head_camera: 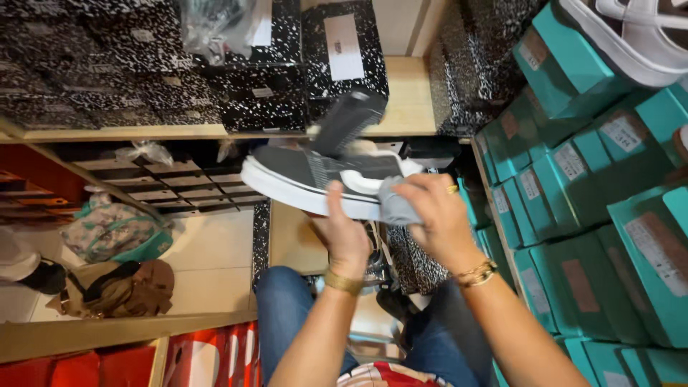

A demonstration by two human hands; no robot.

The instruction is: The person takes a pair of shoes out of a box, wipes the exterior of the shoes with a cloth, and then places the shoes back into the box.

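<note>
Left hand (346, 233) grip closed under white sole of grey sneaker (315, 175), held mid-air above knees | right hand (433, 215) grip pinching grey cloth (396, 204) against heel | teal shoeboxes (580, 186) stacked right | speckled black boxes (143, 64) on shelf behind.

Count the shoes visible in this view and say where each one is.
2. A grey shoe with a white sole is held by the left hand and right hand. A pale shoe rests on the teal boxes, top right. Others may be hidden in boxes.
</note>
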